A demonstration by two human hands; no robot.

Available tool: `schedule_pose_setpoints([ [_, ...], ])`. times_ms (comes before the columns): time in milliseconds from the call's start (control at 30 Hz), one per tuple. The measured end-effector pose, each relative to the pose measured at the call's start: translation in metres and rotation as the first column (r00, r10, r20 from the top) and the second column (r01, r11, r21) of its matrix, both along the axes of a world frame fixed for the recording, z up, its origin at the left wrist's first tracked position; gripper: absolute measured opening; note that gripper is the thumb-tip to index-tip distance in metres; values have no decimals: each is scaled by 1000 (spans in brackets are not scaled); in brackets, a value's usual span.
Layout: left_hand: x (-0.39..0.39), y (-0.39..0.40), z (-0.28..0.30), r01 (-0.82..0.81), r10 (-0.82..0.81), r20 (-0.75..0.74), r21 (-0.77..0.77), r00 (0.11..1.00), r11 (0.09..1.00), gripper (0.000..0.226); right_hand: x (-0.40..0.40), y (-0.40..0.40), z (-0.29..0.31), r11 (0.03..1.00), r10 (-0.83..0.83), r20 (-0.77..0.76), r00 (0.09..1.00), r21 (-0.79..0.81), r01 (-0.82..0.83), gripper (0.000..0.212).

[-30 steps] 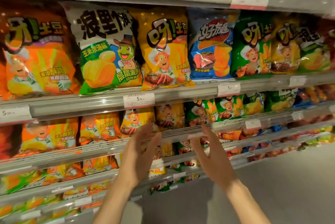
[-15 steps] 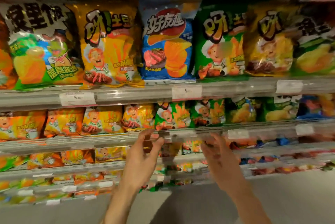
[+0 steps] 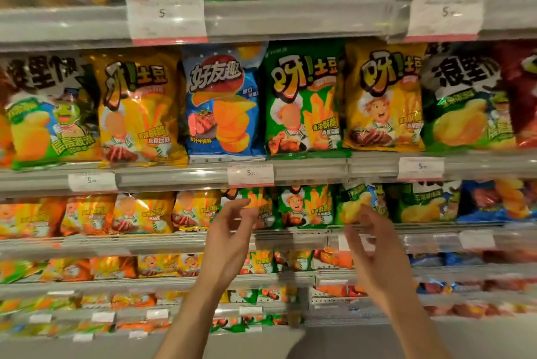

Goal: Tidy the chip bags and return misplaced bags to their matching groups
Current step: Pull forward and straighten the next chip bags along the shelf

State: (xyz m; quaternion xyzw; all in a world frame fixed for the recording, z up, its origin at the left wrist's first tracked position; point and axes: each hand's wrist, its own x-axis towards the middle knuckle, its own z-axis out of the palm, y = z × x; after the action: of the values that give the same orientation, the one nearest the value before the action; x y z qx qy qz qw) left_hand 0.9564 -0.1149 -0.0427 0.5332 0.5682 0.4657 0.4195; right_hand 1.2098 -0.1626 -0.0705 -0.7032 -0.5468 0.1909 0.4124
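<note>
Up by the chip shelves, left hand (image 3: 229,245) and right hand (image 3: 374,259) hover with fingers spread, gripping nothing, under that blue bag (image 3: 222,105).

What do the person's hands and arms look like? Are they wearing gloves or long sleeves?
No gloves and no long sleeves. The left hand and the right hand are both bare, and both forearms are bare as far as the bottom edge of the picture. No ring, watch or bracelet shows on either one. The fingers look slim, though a little blurred.
</note>
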Motion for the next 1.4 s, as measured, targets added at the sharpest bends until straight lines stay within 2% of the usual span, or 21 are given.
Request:
schedule_pose_setpoints([
  [100,2,12,4,-93,112,203,-102,973,990,21,-10,7,14,998,-9,189,982,67,-4,68],
  [167,5,20,7,-99,139,282,-150,949,984,21,-17,18,22,989,-4,311,950,141,-42,60],
  [300,2,39,16,-34,121,435,-202,892,979,40,-41,50,48,939,-22,448,894,317,-136,49],
  [367,1,46,22,15,88,510,-195,856,981,41,-53,70,65,884,-20,509,860,411,-223,43],
  [433,0,50,25,30,89,554,-202,828,979,37,-62,89,85,864,7,576,818,408,-295,44],
  [567,-2,47,29,52,67,551,-197,832,979,31,-82,124,117,841,-3,715,700,380,-384,42],
  [667,-5,47,30,63,57,544,-199,837,978,36,-96,148,129,809,-11,805,593,356,-468,41],
  [767,-6,46,31,68,50,533,-199,844,978,38,-104,164,139,821,-27,855,518,315,-476,52],
  [867,-5,46,33,68,50,528,-201,848,977,35,-115,172,144,864,-13,870,494,258,-433,72],
  [933,-5,46,34,72,49,529,-206,847,976,35,-120,176,144,876,6,880,475,224,-427,76],
  [1200,-7,46,33,77,37,500,-204,865,976,36,-112,179,142,846,47,901,431,193,-497,68],
  [1400,-8,47,33,87,22,506,-191,862,978,34,-122,179,145,859,21,911,411,194,-474,74],
])
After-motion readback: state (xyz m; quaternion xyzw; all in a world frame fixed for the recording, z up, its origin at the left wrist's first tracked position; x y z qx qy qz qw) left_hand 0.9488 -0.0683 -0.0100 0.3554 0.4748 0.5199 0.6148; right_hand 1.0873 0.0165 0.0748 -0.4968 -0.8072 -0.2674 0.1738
